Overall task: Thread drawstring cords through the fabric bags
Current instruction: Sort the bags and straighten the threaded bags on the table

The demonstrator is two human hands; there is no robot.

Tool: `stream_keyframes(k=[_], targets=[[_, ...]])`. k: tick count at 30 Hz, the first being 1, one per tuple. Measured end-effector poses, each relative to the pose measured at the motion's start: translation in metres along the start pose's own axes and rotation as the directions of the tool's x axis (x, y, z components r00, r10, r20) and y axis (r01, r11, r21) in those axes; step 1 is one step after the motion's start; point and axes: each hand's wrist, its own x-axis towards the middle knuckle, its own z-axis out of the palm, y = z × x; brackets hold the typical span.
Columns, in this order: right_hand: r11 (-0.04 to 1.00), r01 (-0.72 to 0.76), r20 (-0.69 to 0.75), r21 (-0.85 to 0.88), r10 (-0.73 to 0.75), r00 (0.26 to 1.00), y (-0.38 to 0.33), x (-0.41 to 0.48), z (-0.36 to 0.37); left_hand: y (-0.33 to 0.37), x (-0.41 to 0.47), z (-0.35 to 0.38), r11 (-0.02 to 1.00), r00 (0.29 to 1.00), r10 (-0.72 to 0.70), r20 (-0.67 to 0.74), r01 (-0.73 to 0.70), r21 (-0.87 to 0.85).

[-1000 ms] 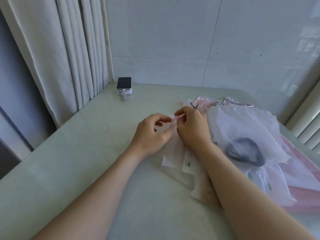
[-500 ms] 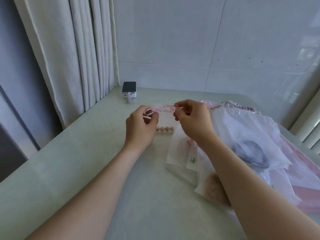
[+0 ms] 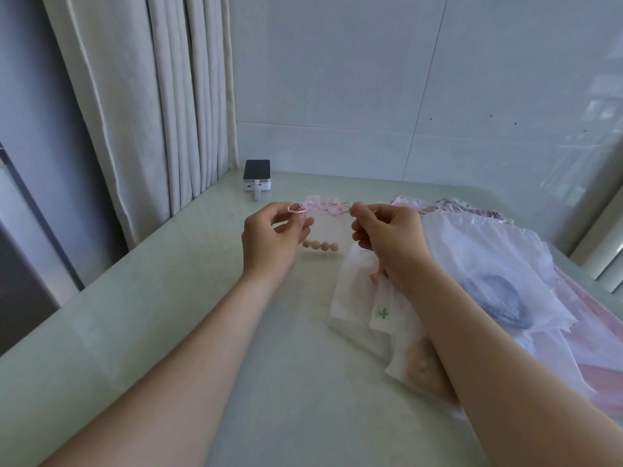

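Observation:
A small sheer pouch [image 3: 328,227] with a pink gathered top hangs in the air between my hands, above the table. A row of round pink beads [image 3: 319,245] shows through its bottom. My left hand [image 3: 274,239] pinches the pink drawstring cord [image 3: 296,207] at the pouch's left end. My right hand [image 3: 387,237] pinches the cord at the right end. A pile of white and pink fabric bags [image 3: 488,264] lies under and right of my right arm.
A pale green table [image 3: 168,315] spreads to the left and front. A small white device with a dark top [image 3: 257,174] stands at the far left corner near grey curtains [image 3: 151,112]. A white tiled wall closes the back.
Both hands rose off the bag pile with the small pouch and moved apart, so the gathered top now stretches between them. The beads came into sight.

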Motion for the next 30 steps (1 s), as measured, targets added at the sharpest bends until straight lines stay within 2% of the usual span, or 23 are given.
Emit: stream_keyframes(k=[7, 14, 19, 24, 26, 27, 29, 30], targets=[[0.984, -0.045, -0.029, 0.173, 0.050, 0.998, 0.002, 0.002, -0.001, 0.003, 0.002, 0.000, 0.997, 0.994, -0.053, -0.091, 0.048, -0.060], [0.990, -0.039, -0.067, 0.133, 0.048, 0.997, 0.001, -0.001, 0.001, 0.004, 0.005, 0.001, 0.944, 0.971, -0.212, -0.115, 0.173, -0.282], [0.956, -0.111, -0.085, 0.271, 0.139, 0.987, -0.002, -0.002, 0.002, 0.012, 0.007, 0.001, 0.823, 0.947, -0.318, -0.051, 0.249, -0.511], [0.883, -0.173, -0.119, 0.437, 0.247, 0.962, -0.002, 0.002, 0.000, 0.019, 0.010, -0.002, 0.659, 0.903, -0.428, -0.022, 0.296, -0.692], [0.865, -0.176, -0.109, 0.470, 0.255, 0.961, -0.002, 0.002, -0.001, 0.021, 0.011, -0.004, 0.685, 0.897, -0.440, -0.041, 0.306, -0.661], [0.858, -0.175, -0.099, 0.484, 0.252, 0.963, -0.002, 0.002, -0.001, 0.018, 0.012, -0.004, 0.759, 0.907, -0.415, -0.074, 0.301, -0.577], [0.841, -0.167, -0.066, 0.514, 0.233, 0.970, -0.002, 0.001, 0.000, 0.010, 0.016, -0.004, 0.932, 0.952, -0.272, -0.141, 0.223, -0.287], [0.833, -0.162, -0.045, 0.530, 0.219, 0.975, -0.003, 0.001, 0.001, 0.006, 0.017, -0.004, 0.980, 0.975, -0.166, -0.150, 0.146, -0.136]])
